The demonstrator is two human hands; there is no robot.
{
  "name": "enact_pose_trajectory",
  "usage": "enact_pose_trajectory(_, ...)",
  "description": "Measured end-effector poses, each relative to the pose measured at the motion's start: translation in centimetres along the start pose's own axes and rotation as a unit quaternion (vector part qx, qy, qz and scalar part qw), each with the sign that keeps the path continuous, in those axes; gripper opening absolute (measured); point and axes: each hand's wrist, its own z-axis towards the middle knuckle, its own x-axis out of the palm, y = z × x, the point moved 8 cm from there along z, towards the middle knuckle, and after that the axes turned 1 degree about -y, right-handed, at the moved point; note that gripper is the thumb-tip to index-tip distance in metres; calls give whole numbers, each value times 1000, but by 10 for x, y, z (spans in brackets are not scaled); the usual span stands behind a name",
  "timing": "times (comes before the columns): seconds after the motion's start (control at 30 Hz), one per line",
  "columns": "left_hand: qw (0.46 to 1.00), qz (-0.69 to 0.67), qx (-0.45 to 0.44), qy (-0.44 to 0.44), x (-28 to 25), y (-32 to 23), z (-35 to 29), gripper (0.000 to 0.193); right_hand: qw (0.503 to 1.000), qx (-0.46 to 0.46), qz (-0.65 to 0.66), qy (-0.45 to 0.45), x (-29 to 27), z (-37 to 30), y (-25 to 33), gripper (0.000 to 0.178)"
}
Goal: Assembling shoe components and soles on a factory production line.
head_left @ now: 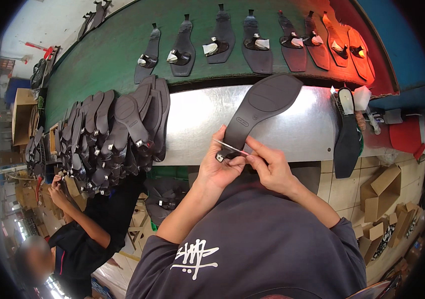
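A black sandal (pixel 257 114) is tilted up in front of me, its underside toward me and its broad toe end pointing away. My left hand (pixel 215 168) is closed round its narrow heel end, by a small piece with a white square tag (pixel 220 157). In my right hand (pixel 273 170) a thin, pale, pointed tool (pixel 228 145) with a reddish end is pinched between thumb and fingers. The tool lies across the heel end, its tip near my left fingers. I cannot make out its exact kind.
A shiny metal worktop (pixel 197 119) lies beneath my hands. Beyond it, several sandals stand in a row on a green belt (pixel 107 70), under red light at right. Piled sandals (pixel 102 129) fill the left side. A black sole (pixel 347 134) lies at right; another person (pixel 87 239) works at left.
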Motion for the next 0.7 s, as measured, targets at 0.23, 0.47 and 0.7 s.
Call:
enact_pose_trajectory(0.23,993,58,105,-16,4,-14,-10,27,960,180,201,76,1,2,-19,41)
enact_pose_trajectory(0.47,844,301,437,-75,30,-44,-49,72,903,282,296,129,33,-18,-7,57)
enact_pose_trajectory(0.7,816,337,470,10,37,-35,-67,84,862,261,431,51,2,-21,13,21)
